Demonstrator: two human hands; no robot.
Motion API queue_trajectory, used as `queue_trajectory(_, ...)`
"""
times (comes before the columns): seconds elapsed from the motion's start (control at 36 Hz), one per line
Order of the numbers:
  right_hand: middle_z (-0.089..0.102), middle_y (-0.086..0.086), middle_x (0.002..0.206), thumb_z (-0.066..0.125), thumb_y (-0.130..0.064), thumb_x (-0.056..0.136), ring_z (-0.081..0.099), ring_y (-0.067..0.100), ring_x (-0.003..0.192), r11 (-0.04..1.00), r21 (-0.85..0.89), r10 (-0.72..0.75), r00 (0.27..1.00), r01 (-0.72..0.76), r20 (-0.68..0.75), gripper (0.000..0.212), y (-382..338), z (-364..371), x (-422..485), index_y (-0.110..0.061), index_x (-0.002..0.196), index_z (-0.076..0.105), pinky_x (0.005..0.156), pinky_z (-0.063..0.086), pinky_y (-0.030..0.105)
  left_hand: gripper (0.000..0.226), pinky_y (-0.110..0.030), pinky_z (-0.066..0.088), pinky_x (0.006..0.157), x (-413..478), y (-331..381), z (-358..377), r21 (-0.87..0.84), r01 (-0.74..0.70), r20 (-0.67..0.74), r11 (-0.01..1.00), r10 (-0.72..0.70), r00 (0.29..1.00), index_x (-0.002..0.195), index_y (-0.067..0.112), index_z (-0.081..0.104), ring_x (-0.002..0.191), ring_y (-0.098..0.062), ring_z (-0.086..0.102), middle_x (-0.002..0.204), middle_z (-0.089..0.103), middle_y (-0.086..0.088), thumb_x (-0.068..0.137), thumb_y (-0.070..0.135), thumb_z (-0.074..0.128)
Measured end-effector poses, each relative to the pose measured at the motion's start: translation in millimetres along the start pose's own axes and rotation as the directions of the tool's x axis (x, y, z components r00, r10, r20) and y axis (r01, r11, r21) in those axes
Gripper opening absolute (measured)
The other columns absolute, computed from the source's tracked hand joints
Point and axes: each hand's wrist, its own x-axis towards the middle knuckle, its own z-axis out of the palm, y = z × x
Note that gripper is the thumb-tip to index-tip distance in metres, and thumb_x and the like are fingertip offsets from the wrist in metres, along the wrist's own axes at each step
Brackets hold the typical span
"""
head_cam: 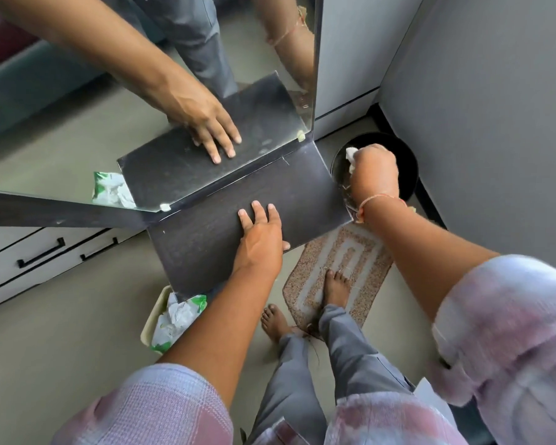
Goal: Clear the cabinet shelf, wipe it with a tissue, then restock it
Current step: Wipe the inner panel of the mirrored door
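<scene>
A dark wooden shelf (206, 232) juts out below a mirror (77, 101) and has nothing standing on it. My left hand (260, 239) rests flat on the shelf, fingers straight, thumb over the front edge. My right hand (374, 175) grips a crumpled white tissue (350, 154) and hovers past the shelf's right end, over a black bin (405, 168) on the floor. The mirror shows the shelf and my left hand again.
A cream tray (153, 316) with a green-and-white packet (177, 319) sits on the floor under the shelf's front left corner. A patterned mat (341, 261) lies under my bare feet. White drawers with black handles (42, 252) stand at left, a grey cabinet wall (495, 107) at right.
</scene>
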Motion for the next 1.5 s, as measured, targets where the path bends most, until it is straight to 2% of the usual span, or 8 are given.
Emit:
queue_trajectory(0.11,0.064,0.008,0.111,0.059,-0.006,0.083,0.058,0.028,0.1,0.965,0.163,-0.18,0.969,0.207,-0.169,0.018,-20.9,-1.2,-14.9,-0.009,0.097,0.07,0.077,0.04,0.023,0.083,-0.048,0.033,0.111,2.1,-0.7,1.4,0.011,-0.002,-0.007,1.0,0.002,1.0,0.155,0.011,0.004,0.146,-0.045,-0.001,0.161,-0.003,-0.018,0.095,0.031,0.057)
queue_trajectory(0.22,0.062,0.013,0.112,0.052,0.002,0.086,0.055,0.032,0.106,0.863,0.066,-0.502,0.865,0.502,-0.005,0.026,-35.3,8.2,-27.7,-0.006,0.104,0.07,0.088,0.044,0.036,0.082,-0.047,0.03,0.113,2.3,-2.1,1.6,0.024,-0.006,-0.011,1.0,0.006,1.0,0.155,0.011,0.005,0.146,-0.046,0.0,0.161,-0.002,-0.019,0.095,0.032,0.058)
queue_trajectory(0.39,0.064,0.005,0.106,0.063,0.003,0.077,0.06,0.025,0.095,0.981,0.112,-0.151,0.984,0.161,-0.093,0.019,4.1,13.1,-23.6,-0.008,0.088,0.073,0.076,0.042,0.021,0.082,-0.049,0.03,0.112,1.8,-2.5,3.4,-0.002,-0.014,-0.018,1.0,0.014,1.0,0.155,0.01,0.005,0.146,-0.046,-0.001,0.161,-0.003,-0.019,0.095,0.029,0.058)
queue_trajectory(0.56,0.058,-0.003,0.115,0.038,-0.026,0.095,0.049,0.018,0.105,0.757,0.055,-0.653,0.757,0.651,0.025,0.035,2.4,34.2,-106.5,-0.016,0.116,0.064,0.078,0.053,0.033,0.083,-0.048,0.027,0.114,1.9,-4.6,2.9,-0.007,-0.022,-0.033,1.0,0.022,0.999,0.154,0.01,0.008,0.146,-0.046,0.001,0.161,0.0,-0.02,0.094,0.03,0.06)
queue_trajectory(0.75,0.065,0.004,0.109,0.056,0.0,0.085,0.05,0.013,0.092,0.992,0.071,-0.099,0.991,0.106,-0.091,0.018,36.5,21.1,-82.1,-0.007,0.091,0.072,0.072,0.024,0.003,0.082,-0.047,0.03,0.114,-1.3,-1.6,0.5,0.018,-0.016,-0.035,1.0,0.016,0.999,0.155,0.011,0.005,0.146,-0.046,0.001,0.161,-0.002,-0.019,0.096,0.032,0.057)
queue_trajectory(0.94,0.058,-0.002,0.117,0.064,-0.01,0.089,0.048,0.021,0.1,0.838,0.084,-0.541,0.841,0.539,0.007,0.034,6.1,45.1,-134.0,-0.017,0.122,0.064,0.072,0.055,0.033,0.083,-0.047,0.031,0.112,-0.2,-5.5,0.3,-0.003,-0.029,-0.045,1.0,0.029,0.999,0.155,0.012,0.007,0.145,-0.046,0.003,0.161,0.0,-0.018,0.094,0.034,0.06)
queue_trajectory(1.25,0.064,0.006,0.098,0.056,0.0,0.085,0.057,0.028,0.095,0.957,0.177,-0.207,0.967,0.231,-0.146,0.015,-18.7,35.0,-70.3,-0.005,0.089,0.07,0.078,0.049,0.036,0.073,-0.041,0.026,0.116,-20.2,-53.7,-0.7,-0.205,-0.17,-0.14,0.964,0.143,0.98,0.152,0.018,0.024,0.15,-0.02,0.004,0.163,0.004,0.002,0.092,0.03,0.064)
queue_trajectory(1.5,0.064,0.012,0.097,0.049,-0.002,0.088,0.052,0.035,0.091,0.887,0.006,-0.458,0.882,0.462,-0.107,0.02,-135.9,73.5,-82.0,-0.001,0.091,0.068,0.074,0.05,0.042,0.052,-0.028,0.016,0.117,-54.0,-132.9,31.1,-0.36,-0.092,-0.357,0.928,-0.046,0.933,0.145,0.013,0.039,0.149,-0.016,0.012,0.161,0.02,0.001,0.097,-0.003,0.039)
